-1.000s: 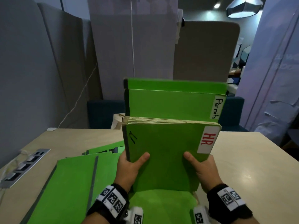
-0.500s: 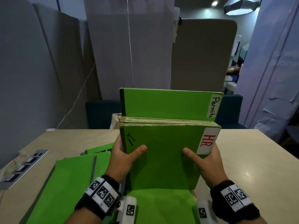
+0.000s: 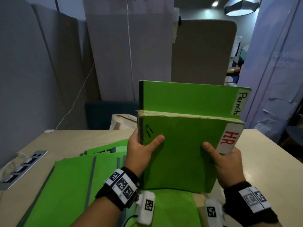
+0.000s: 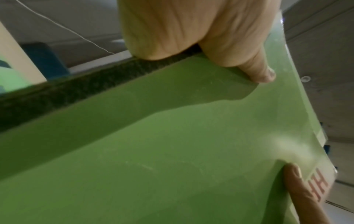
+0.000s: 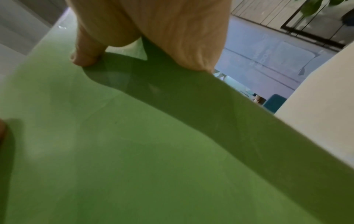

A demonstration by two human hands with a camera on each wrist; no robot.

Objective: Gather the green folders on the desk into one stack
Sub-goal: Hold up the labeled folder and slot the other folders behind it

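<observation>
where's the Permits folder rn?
Head view, centre: the Permits folder stands upright directly behind the HR folder, both gripped by the left hand and right hand above the desk.

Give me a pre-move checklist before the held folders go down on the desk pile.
1. Left hand grips the HR folder at its left edge, thumb on the cover: ok.
2. Right hand grips the right edge beside the HR label: ok.
3. Permits folder held upright behind the HR folder: ok.
4. Top edges level: not ok, Permits stands higher.
5. Bottom edges squared: cannot tell, hidden.
6. Loose folders gathered: not ok, fanned on the desk.
</observation>
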